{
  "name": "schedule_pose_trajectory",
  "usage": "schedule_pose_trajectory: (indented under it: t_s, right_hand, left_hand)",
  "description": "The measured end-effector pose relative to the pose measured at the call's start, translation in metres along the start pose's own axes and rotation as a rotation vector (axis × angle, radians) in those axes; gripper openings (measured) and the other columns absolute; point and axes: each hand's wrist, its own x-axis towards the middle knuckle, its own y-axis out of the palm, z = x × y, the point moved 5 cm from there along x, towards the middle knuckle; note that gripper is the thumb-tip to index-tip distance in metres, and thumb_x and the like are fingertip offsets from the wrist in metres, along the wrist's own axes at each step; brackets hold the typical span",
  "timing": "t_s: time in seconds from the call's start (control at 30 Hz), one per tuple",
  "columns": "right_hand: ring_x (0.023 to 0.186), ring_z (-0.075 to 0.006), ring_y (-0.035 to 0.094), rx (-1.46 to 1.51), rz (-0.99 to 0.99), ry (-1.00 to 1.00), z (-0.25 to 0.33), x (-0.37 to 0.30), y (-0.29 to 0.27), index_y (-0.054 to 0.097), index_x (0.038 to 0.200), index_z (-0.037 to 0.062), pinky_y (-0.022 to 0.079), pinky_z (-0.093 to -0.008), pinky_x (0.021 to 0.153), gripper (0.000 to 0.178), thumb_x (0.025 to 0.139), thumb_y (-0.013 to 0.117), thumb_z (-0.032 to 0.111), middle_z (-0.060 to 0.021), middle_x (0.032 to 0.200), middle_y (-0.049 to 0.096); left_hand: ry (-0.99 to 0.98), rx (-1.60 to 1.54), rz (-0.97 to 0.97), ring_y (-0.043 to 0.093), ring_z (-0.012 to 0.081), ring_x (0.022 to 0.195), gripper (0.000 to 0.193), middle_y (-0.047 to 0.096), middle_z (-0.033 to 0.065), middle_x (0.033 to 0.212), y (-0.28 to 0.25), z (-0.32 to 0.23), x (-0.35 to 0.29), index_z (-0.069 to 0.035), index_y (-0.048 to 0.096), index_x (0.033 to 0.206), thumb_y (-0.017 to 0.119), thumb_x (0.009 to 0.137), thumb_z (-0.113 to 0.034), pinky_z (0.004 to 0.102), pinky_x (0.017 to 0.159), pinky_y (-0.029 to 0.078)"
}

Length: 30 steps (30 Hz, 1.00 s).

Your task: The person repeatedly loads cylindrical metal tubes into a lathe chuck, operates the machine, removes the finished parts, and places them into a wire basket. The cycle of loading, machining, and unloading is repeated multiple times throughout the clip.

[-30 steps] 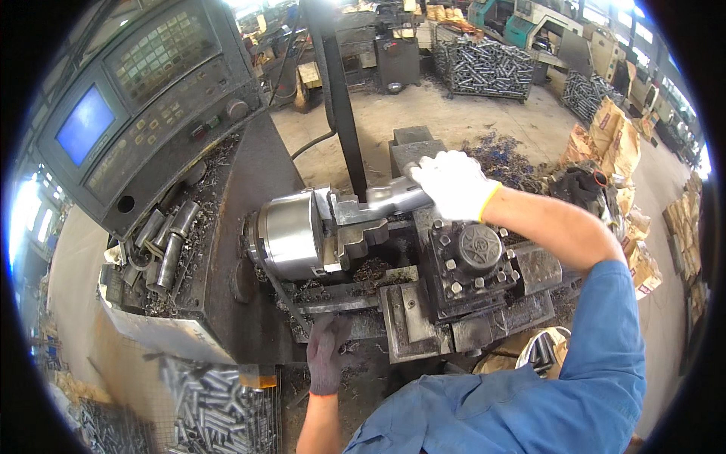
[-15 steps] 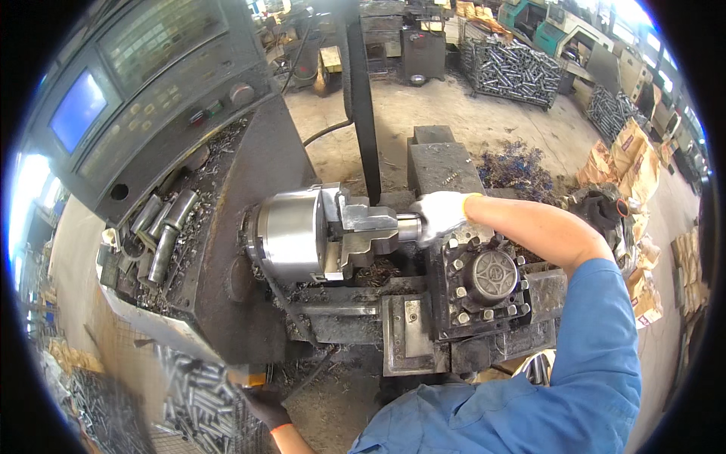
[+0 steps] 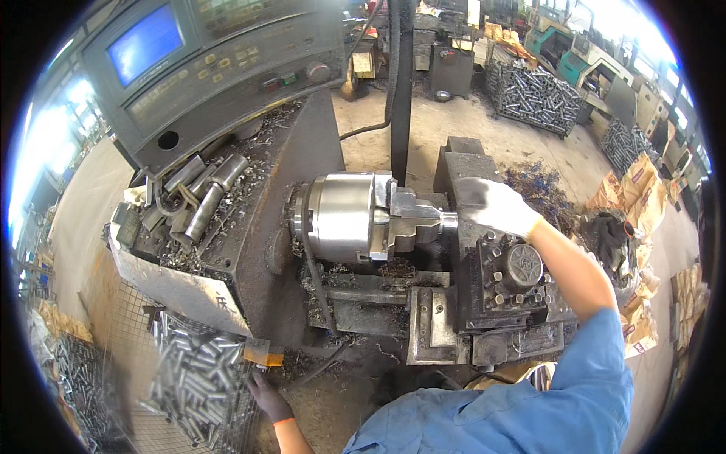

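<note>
A bright steel chuck (image 3: 342, 217) with stepped jaws (image 3: 412, 214) grips a short metal workpiece (image 3: 449, 220), whose shiny end sticks out to the right. My right hand (image 3: 503, 208), in a white glove with darkened fingertips, is just right of that end, above the bolted tool post (image 3: 522, 268). Its fingers stretch left, slightly blurred, and nothing shows in them. Low on the left, my left hand (image 3: 270, 399) wears a dark glove, its fingers extended and holding nothing visible. It is beside a yellow-orange block (image 3: 263, 354) and a wire basket of metal pieces (image 3: 193, 382).
A control panel with a blue screen (image 3: 145, 44) stands upper left. Below it, a ledge carries several metal cylinders (image 3: 215, 193) and chips. A dark upright post (image 3: 401, 98) rises behind the chuck. Brown paper sacks (image 3: 643, 200) lie on the right; a full metal bin (image 3: 537, 98) stands behind.
My right hand has drawn back to the right from the workpiece's end, which is now uncovered. The whole view has shifted, with the machine appearing farther right. My left hand remains low by the basket.
</note>
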Motion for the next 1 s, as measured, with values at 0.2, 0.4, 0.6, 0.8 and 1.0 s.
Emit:
schedule_pose_trajectory:
  t_s: [0.2,0.4,0.6,0.8,1.0]
  right_hand:
    - [0.095,-0.021,0.078,-0.002,-0.455,-0.026,0.043,-0.131,-0.029,0.074,0.129,0.0044,0.063,-0.0315,0.084,0.04,0.089,0.072,0.011,-0.0112,0.108,0.08]
    - [0.088,-0.0242,0.079,0.095,-0.482,-0.286,0.045,-0.174,-0.031,0.076,0.115,0.0007,0.066,-0.0348,0.076,0.028,0.089,0.069,0.011,-0.0162,0.104,0.08]
    - [0.094,-0.0294,0.079,0.077,-0.395,-0.286,0.043,-0.201,-0.04,0.075,0.12,-0.0013,0.064,-0.0402,0.082,0.039,0.084,0.077,0.012,-0.0192,0.107,0.08]
    - [0.095,-0.0291,0.079,0.549,0.03,-0.287,0.07,-0.191,0.057,0.077,0.114,-0.0037,0.062,-0.0406,0.087,0.037,0.086,0.081,0.019,-0.0179,0.108,0.08]
    - [0.101,-0.0192,0.076,0.542,0.667,-0.349,0.138,-0.203,0.341,0.074,0.121,-0.0056,0.061,-0.0317,0.093,0.03,0.092,0.075,0.001,-0.0134,0.11,0.08]
  left_hand:
    - [1.077,0.341,0.014,0.062,0.0368,0.127,0.049,0.066,0.0223,0.139,0.094,-0.23,-0.054,0.005,0.057,0.143,0.067,0.099,-0.012,0.0463,0.112,0.048]
    - [1.156,0.681,0.129,0.07,0.0421,0.119,0.075,0.067,0.0251,0.14,0.314,-0.405,0.008,-0.004,0.03,0.167,0.061,0.103,-0.027,0.0536,0.103,0.054]
    - [0.91,1.144,0.261,0.074,0.0457,0.102,0.087,0.073,0.0259,0.116,0.399,-0.449,0.057,-0.023,0.013,0.173,0.061,0.102,-0.039,0.0602,0.09,0.058]
    - [1.058,0.552,0.366,0.074,0.0356,0.103,0.056,0.075,0.017,0.117,0.249,-0.337,-0.052,-0.01,0.061,0.146,0.076,0.094,-0.026,0.0454,0.09,0.061]
    - [-0.255,0.157,0.081,0.073,0.0222,0.097,0.049,0.076,0.0116,0.108,-0.147,0.075,-0.264,-0.002,0.069,0.134,0.068,0.103,-0.039,0.0376,0.09,0.059]
